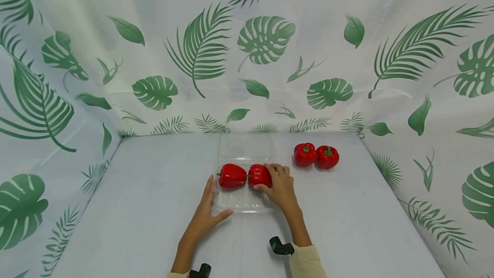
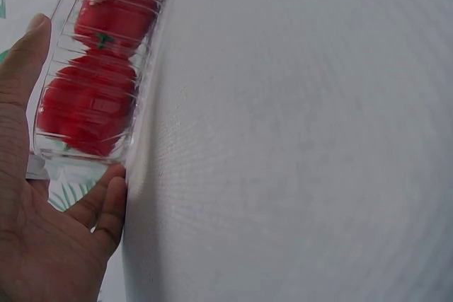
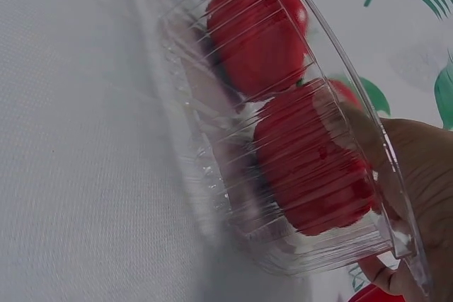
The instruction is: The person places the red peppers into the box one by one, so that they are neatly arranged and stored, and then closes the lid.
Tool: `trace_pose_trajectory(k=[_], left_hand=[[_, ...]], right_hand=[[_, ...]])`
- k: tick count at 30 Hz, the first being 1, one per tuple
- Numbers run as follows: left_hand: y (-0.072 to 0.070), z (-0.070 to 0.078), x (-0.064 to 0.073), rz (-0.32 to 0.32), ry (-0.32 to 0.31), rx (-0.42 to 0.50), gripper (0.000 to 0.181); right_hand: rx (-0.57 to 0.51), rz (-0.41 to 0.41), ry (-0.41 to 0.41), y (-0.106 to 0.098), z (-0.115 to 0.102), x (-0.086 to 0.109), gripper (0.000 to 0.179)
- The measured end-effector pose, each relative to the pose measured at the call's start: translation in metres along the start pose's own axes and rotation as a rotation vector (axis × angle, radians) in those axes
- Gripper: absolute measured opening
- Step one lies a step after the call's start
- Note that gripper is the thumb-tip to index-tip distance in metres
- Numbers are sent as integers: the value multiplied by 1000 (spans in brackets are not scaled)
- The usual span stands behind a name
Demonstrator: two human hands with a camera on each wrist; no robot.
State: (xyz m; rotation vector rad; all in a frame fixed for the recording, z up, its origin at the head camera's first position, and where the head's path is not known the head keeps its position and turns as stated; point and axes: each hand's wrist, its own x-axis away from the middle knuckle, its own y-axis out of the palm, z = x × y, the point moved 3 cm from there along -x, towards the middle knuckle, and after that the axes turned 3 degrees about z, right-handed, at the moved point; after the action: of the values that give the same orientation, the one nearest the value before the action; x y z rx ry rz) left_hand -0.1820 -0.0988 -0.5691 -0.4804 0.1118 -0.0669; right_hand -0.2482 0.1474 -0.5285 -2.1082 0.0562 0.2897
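Observation:
Two red bell peppers lie on their sides in the back half of a clear plastic clamshell box (image 1: 243,203), stem ends towards the left. My right hand (image 1: 281,185) grips the right pepper (image 1: 257,176), thumb in front and fingers behind, reaching in over the box's right wall. Beside it is the left pepper (image 1: 233,176). My left hand (image 1: 206,216) rests with straight, spread fingers against the box's left side, its thumb near the front corner. In the left wrist view both peppers show through the ribbed clear wall (image 2: 106,76).
The box's clear lid (image 1: 245,146) lies open behind it. Two more red bell peppers (image 1: 305,154) (image 1: 327,157) stand side by side at the back right of the white table (image 1: 146,200). A leaf-print cloth (image 1: 270,98) hangs behind and at both sides.

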Motion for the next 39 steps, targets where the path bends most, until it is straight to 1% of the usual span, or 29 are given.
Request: trace_pose_trajectory(k=[5, 12, 19, 27, 39], left_hand=[[0, 0, 0, 0, -1, 8, 107], [-2, 2, -1, -2, -9, 23, 107], [-3, 2, -1, -5, -9, 34, 107], [-1, 0, 0, -10, -10, 29, 107], [-1, 1, 0, -3, -6, 24, 107]], right_hand=[[17, -11, -7, 0, 0, 1, 84], [27, 8, -40, -1, -3, 1, 78], [30, -7, -22, -1, -3, 0, 79], [3, -27, -22, -1, -2, 3, 84], [-26, -15, -24, -2, 0, 4, 82]])
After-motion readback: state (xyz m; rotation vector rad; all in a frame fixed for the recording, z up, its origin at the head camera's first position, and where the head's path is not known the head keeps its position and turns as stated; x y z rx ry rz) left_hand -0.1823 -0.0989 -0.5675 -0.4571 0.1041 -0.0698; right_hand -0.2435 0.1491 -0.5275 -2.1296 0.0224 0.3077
